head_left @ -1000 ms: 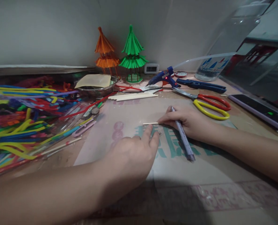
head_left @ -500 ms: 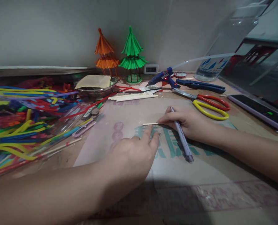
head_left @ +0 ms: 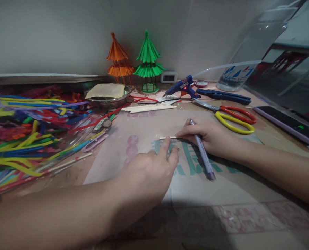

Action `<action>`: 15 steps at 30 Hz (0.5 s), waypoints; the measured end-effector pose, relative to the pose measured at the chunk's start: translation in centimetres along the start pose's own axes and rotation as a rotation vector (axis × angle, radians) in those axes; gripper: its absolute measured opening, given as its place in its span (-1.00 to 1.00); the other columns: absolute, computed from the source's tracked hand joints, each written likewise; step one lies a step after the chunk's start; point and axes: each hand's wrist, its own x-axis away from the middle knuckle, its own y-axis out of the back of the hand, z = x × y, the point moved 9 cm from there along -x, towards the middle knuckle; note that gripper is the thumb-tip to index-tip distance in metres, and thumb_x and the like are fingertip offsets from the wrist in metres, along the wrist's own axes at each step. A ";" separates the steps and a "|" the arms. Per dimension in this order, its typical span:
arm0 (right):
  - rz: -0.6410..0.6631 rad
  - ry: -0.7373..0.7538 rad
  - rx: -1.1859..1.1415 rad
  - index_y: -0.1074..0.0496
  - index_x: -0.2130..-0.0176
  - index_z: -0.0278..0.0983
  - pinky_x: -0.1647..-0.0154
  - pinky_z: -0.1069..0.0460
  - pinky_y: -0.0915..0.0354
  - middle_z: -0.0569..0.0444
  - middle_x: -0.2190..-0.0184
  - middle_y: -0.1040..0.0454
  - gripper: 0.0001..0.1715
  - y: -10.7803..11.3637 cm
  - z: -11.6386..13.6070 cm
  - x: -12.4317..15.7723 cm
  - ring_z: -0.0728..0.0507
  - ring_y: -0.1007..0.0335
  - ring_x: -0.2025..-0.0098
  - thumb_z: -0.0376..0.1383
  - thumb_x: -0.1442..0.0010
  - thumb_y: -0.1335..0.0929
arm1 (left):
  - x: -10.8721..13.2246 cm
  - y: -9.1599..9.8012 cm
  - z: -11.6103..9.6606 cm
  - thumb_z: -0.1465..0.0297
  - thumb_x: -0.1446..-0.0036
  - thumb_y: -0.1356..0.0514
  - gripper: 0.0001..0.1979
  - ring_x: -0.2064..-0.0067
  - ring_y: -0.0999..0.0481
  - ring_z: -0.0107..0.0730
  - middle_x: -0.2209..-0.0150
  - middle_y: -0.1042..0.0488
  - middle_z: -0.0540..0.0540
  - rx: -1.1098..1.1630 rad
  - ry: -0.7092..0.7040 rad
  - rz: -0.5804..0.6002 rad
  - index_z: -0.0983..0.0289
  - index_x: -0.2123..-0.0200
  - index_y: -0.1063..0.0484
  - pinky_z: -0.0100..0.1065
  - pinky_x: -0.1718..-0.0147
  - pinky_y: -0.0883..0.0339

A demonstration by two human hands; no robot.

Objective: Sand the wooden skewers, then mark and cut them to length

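My left hand lies over the printed sheet, with two fingers stretched forward and apart. Its index fingertip touches or nearly touches a short pale wooden stick lying flat. My right hand is closed, with a purple pen held slantwise between its fingers. The thumb and index tips of that hand meet at the stick's right end; whether they pinch it I cannot tell. Something small under my left fingertips is mostly hidden.
Behind the sheet lie pale sticks, a blue glue gun, scissors and a dark blue tool. Orange and green pagoda-like models stand by the wall. Colourful pipe cleaners crowd the left; a phone lies right.
The view has shifted very slightly, so everything sits a little further right. Both hands, the pen and the stick keep their places relative to each other.
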 end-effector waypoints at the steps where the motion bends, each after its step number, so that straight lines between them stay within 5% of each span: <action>1: 0.001 0.003 0.002 -0.64 0.14 -0.21 0.21 0.00 -0.27 -0.02 0.28 -0.52 -0.73 0.0 0.0 0.0 -0.15 -0.44 0.24 -0.22 -0.37 -0.33 | 0.0 0.0 0.0 0.53 -0.31 0.03 -0.32 0.11 -0.71 -0.03 -0.47 0.03 0.56 0.001 0.000 0.000 0.39 -0.48 0.02 -0.15 0.35 -0.64; 15: 0.006 0.032 0.006 -0.64 0.13 -0.22 0.20 -0.01 -0.28 -0.03 0.30 -0.53 -0.72 0.1 0.3 -0.2 -0.16 -0.45 0.23 -0.21 -0.38 -0.33 | 0.0 0.0 0.3 0.51 -0.32 0.01 -0.35 0.19 -0.71 -0.09 -0.46 0.02 0.57 0.007 0.022 -0.031 0.36 -0.46 -0.04 -0.18 0.39 -0.62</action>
